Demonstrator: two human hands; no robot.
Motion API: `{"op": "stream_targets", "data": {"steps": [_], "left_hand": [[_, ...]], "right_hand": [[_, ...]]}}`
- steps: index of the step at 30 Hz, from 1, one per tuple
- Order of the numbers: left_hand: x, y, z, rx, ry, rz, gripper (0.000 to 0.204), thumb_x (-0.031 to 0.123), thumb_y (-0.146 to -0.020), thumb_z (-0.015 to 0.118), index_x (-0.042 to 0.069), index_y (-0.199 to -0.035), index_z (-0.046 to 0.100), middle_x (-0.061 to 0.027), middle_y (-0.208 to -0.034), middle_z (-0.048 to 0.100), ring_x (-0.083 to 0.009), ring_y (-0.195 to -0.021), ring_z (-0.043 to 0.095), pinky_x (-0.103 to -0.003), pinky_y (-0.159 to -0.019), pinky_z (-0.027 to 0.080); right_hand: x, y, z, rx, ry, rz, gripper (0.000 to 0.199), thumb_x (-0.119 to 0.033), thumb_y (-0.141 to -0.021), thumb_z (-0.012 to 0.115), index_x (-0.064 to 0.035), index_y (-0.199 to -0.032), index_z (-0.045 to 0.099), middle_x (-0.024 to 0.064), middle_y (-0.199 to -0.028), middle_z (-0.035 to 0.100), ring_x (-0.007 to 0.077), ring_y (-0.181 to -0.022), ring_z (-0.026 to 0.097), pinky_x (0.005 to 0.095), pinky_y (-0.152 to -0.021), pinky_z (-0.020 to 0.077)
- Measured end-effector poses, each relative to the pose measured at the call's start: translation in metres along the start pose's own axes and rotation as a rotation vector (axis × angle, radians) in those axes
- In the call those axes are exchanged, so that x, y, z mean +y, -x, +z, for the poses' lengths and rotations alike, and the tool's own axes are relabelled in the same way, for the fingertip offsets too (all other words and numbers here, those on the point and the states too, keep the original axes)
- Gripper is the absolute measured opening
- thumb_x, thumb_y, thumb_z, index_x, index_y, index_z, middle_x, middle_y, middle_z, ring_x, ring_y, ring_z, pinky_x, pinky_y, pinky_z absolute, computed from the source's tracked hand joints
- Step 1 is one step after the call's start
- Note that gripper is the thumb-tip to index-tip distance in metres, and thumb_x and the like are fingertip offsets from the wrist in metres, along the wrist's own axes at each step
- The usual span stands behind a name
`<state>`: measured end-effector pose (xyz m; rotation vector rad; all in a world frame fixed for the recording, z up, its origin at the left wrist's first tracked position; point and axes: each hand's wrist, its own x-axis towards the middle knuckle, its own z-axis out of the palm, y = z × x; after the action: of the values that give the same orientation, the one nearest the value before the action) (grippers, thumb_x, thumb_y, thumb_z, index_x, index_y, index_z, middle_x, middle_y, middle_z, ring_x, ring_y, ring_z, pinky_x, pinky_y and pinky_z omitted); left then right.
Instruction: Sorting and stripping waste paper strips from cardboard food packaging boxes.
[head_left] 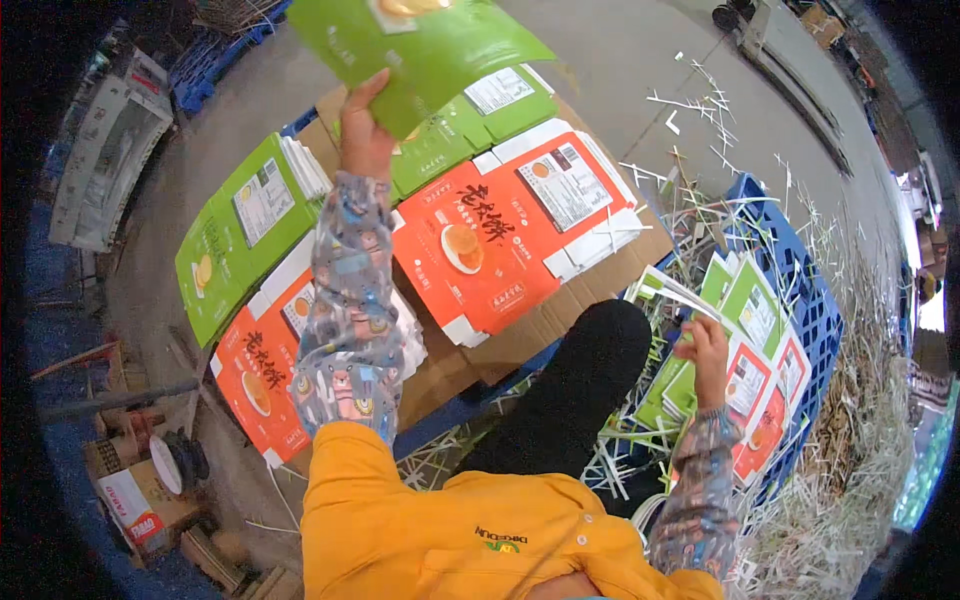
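With stacking seemingly underway and calling next for aligned edges, the left hand (366, 128) is pinching a green carton blank (450, 55) while the right hand (708, 352) is curling, hold unclear.

The green sheet (450, 55) is smooth, glossy card; the red stack (520, 265), smooth printed card over matt cardboard (445, 375). The pallet (822, 318) is plastic, the scraps (800, 530) paper, the shirt (430, 525) matt cloth.

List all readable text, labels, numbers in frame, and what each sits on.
Wording not copied; locations only.
Flat orange cardboard sheets: large black characters; white panel's print too small.
Flat green cardboard sheets: white panel's print too small.
Brown cardboard carton: red lettering.
Yellow cloth shirt: small dark lettering.
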<state>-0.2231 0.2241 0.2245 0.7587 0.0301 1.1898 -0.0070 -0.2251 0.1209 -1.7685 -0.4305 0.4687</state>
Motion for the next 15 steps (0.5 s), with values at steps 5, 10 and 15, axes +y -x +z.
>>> {"op": "stream_targets", "data": {"steps": [5, 10, 15], "left_hand": [[-0.026, -0.001, -0.141, 0.279, -0.211, -0.119, 0.033, 0.004, -0.072, 0.057, 0.002, -0.104, 0.051, -0.0093, -0.098, 0.057, -0.0217, -0.087, 0.057, -0.033, -0.078, 0.047], [-0.076, 0.007, -0.306, 0.254, -0.592, -0.287, 0.037, -0.003, -0.068, 0.057, 0.000, -0.105, 0.052, -0.0102, -0.099, 0.057, -0.0237, -0.088, 0.057, -0.034, -0.078, 0.046], [-0.113, -0.027, -0.293, 0.281, -0.625, -0.304, 0.021, -0.005, -0.065, 0.057, -0.003, -0.087, 0.059, -0.0149, -0.092, 0.060, -0.0252, -0.084, 0.058, -0.033, -0.075, 0.046]], "right_hand": [[0.064, 0.017, -0.044, -0.001, 0.109, 0.235, 0.027, -0.021, -0.086, 0.045, -0.0003, -0.103, 0.046, 0.0101, -0.085, 0.056, 0.0145, -0.055, 0.056, 0.0239, -0.049, 0.0470], [0.076, 0.031, -0.048, -0.065, 0.332, 0.351, 0.029, -0.019, -0.085, 0.044, 0.0003, -0.106, 0.044, 0.0102, -0.082, 0.055, 0.0140, -0.054, 0.055, 0.0233, -0.048, 0.0463], [0.118, 0.046, -0.081, -0.036, 0.342, 0.384, 0.030, -0.016, -0.084, 0.046, -0.0009, -0.109, 0.041, 0.0100, -0.079, 0.054, 0.0141, -0.055, 0.054, 0.0239, -0.048, 0.0462]]}}
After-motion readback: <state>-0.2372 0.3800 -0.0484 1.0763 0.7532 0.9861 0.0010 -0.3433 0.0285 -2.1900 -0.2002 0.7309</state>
